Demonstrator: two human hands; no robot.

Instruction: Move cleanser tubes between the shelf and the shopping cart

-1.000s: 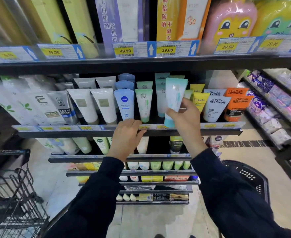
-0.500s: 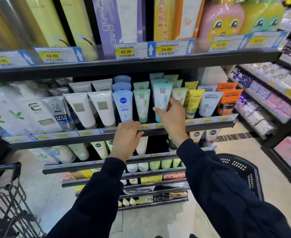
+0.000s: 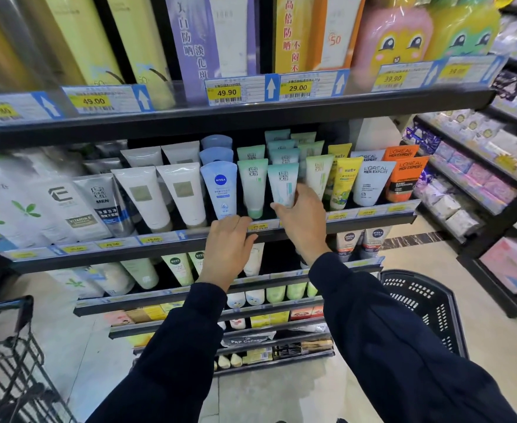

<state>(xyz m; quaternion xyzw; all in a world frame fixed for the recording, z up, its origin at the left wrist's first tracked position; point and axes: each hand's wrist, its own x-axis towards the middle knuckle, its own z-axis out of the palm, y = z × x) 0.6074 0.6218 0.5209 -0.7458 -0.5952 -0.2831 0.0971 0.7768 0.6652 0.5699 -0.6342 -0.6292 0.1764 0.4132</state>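
The right hand [image 3: 301, 219] pinches a teal tube [image 3: 283, 183] standing at the shelf [image 3: 373, 222] front edge, between neighbouring tubes. The left hand [image 3: 228, 247] rests on that edge, fingers relaxed. The cart [image 3: 4, 361] stands lower left.

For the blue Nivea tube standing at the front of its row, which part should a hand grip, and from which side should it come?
Pinch the Nivea tube across its wide upper body, coming from the front. It stands cap-down, with close neighbours on both sides, and the left hand rests on the shelf edge just below its cap.
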